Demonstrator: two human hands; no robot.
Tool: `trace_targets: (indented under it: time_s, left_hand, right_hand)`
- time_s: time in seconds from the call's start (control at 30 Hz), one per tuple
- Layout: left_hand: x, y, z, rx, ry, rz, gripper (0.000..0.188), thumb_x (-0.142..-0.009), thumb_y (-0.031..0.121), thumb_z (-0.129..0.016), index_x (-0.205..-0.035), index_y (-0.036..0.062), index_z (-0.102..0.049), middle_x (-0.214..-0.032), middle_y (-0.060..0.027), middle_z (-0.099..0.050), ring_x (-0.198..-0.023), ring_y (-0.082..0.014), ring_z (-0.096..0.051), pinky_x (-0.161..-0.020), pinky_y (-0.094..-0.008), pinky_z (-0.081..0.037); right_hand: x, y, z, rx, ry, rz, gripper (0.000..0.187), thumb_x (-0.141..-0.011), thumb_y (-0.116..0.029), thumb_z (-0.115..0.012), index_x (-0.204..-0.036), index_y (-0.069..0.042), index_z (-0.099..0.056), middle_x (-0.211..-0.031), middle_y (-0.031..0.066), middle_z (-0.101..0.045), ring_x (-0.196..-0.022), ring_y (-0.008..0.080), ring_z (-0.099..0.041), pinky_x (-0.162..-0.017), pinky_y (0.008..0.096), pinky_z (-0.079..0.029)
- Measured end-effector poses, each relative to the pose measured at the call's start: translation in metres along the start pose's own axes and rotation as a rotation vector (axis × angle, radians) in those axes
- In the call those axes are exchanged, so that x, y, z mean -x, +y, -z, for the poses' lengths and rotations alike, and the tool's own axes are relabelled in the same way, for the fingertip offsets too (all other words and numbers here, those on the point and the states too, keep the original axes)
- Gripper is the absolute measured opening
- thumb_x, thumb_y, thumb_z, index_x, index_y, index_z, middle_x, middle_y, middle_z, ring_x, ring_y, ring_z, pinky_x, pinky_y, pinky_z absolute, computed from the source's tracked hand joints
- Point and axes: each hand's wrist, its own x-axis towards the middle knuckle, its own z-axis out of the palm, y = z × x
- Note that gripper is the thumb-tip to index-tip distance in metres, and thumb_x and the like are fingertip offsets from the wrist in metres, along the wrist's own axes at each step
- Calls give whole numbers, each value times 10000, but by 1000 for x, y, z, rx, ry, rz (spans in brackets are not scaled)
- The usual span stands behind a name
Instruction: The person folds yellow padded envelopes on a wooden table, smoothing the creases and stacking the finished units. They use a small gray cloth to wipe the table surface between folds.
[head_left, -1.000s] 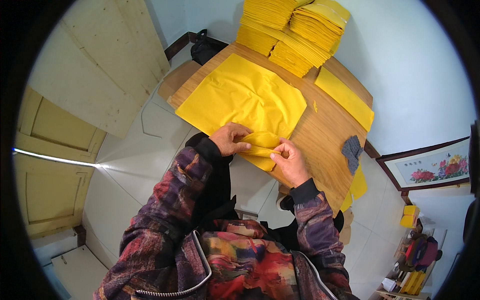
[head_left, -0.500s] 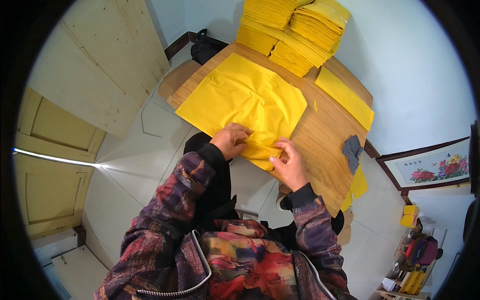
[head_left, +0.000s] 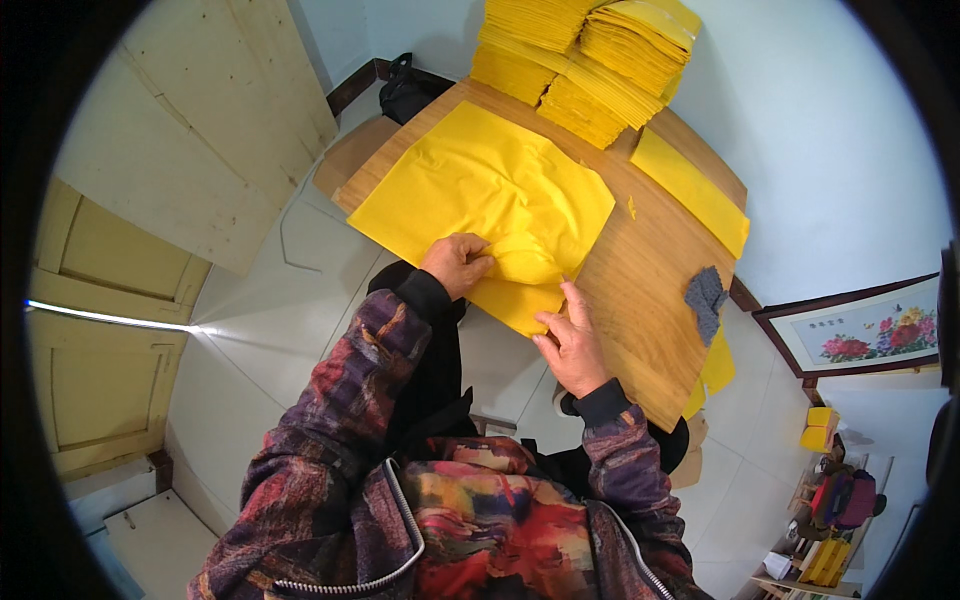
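Observation:
A large yellow sheet, thin and creased, covers the left part of the wooden table; I cannot tell whether it is paper or cloth. Its near edge is lifted in a fold, and a flat yellow layer hangs slightly past the table's front edge. My left hand grips that fold, thumb and fingers closed on it. At the right end of the same edge is my right hand, its index fingertip against the sheet and its thumb held apart.
Tall stacks of folded yellow sheets stand at the table's back. A yellow strip lies along the right edge, near a grey cloth. A black bag sits behind the table, and a framed flower picture leans at right.
The fold has been raised, exposing a flat layer below. My left hand has shifted slightly up and left with it. My right hand has loosened from a pinch, its fingers spreading.

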Motion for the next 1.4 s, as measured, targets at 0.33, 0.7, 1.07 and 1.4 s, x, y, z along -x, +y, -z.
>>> trace_targets:
  time_s: [0.33,0.7,1.07,1.4]
  left_hand:
    - [1,-6,-2,50,5,-88,185,-836,70,-662,-977,-46,-633,-944,-143,-649,-861,-231,-620,-766,-314,-493]
    - [1,-10,-3,42,37,-209,202,-796,116,-637,-936,-28,-651,-918,-188,-650,-884,-351,-611,-781,-378,-492]
    - [0,-6,-3,82,31,-61,188,-815,106,-640,-944,-28,-659,-898,-202,-655,-827,-343,-636,-721,-365,-507]
    - [5,-2,3,198,-42,-119,217,-797,131,-699,-925,-37,-649,-893,-171,-630,-818,-318,-596,-728,-349,-483]
  right_hand:
    - [-11,2,-1,-143,11,-112,92,-843,-73,-634,-877,12,-631,-1083,206,-553,-996,372,-555,-841,421,-464]
    - [-34,-1,1,-259,134,-208,173,-914,-103,-585,-816,30,-535,-821,131,-494,-718,268,-513,-650,354,-433]
    - [-34,4,4,-382,47,-266,82,-862,-53,-629,-846,10,-578,-831,68,-546,-710,155,-529,-656,286,-444]
    - [-48,11,-2,-683,89,-419,95,-859,-70,-641,-842,9,-590,-815,18,-618,-762,100,-547,-721,255,-455]
